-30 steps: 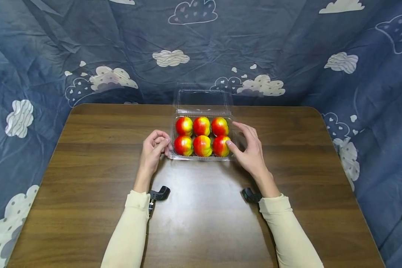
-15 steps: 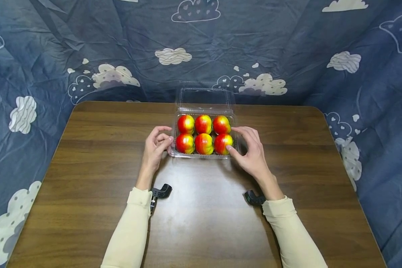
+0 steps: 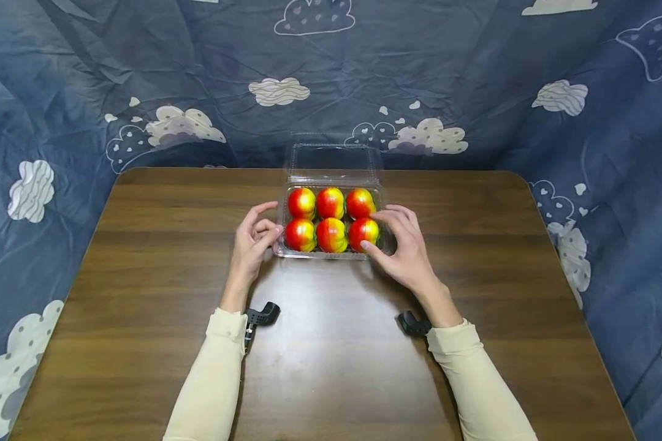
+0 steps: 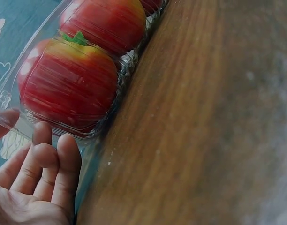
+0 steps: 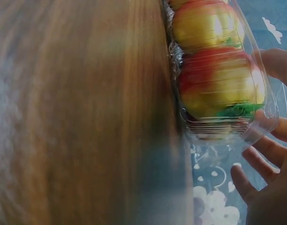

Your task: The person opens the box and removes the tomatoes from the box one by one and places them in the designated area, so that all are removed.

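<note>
A clear plastic container (image 3: 321, 255) with its lid (image 3: 333, 158) raised holds several red-and-yellow apples in two rows. In the head view my left hand (image 3: 250, 245) is at the container's left corner, thumb on the rim and index finger extended. The left wrist view shows curled fingers (image 4: 66, 161) against the corner beside an apple (image 4: 68, 89). My right hand (image 3: 405, 248) reaches over the right rim, thumb and index finger around the front right apple (image 3: 362, 234). In the right wrist view this apple (image 5: 218, 86) shows a green leaf; the other fingers (image 5: 246, 183) stay outside the wall.
The container stands near the back edge of a brown wooden table (image 3: 320, 343). Behind it hangs a blue cloth (image 3: 209, 79) with white clouds, which also covers both sides. A black wrist camera (image 3: 263, 314) is on the left wrist, another (image 3: 414, 323) on the right.
My right hand has shifted left; its index finger moved from the container's right rim to the front right apple. The left index finger has straightened forward. Container and apples stay put.
</note>
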The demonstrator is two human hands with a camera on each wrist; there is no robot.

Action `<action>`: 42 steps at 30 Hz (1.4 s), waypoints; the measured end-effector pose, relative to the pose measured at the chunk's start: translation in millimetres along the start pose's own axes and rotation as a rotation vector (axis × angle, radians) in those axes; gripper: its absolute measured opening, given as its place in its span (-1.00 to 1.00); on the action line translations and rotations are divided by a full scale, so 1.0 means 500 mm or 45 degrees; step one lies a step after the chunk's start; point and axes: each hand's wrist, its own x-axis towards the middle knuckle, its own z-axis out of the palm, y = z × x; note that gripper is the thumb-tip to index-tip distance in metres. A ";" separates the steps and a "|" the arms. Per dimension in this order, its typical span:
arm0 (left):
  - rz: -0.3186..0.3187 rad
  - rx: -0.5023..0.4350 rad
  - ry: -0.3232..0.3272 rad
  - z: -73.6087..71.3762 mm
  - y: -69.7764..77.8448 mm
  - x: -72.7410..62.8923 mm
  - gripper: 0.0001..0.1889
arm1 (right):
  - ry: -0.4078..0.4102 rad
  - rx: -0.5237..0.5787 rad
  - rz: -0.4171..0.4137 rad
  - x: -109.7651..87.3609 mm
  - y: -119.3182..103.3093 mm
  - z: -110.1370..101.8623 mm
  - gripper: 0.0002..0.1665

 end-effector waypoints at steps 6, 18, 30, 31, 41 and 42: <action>0.041 0.034 -0.036 -0.006 0.006 -0.001 -0.44 | -0.019 -0.010 0.020 0.005 -0.008 0.003 -0.35; 0.071 0.026 -0.061 -0.004 -0.006 -0.008 -0.50 | -0.067 -0.050 0.061 -0.003 -0.011 0.000 -0.36; 0.068 0.023 -0.066 -0.004 -0.003 -0.001 -0.51 | -0.040 0.009 0.106 0.002 -0.012 0.000 -0.36; 0.068 0.022 -0.064 -0.005 -0.003 -0.001 -0.51 | -0.035 0.013 0.108 0.002 -0.012 0.000 -0.36; 0.069 0.020 -0.087 -0.005 -0.003 -0.001 -0.51 | 0.037 0.067 0.096 -0.002 -0.012 0.001 -0.33; 0.068 0.018 -0.088 -0.005 -0.003 -0.001 -0.51 | 0.039 0.073 0.094 -0.003 -0.012 0.001 -0.32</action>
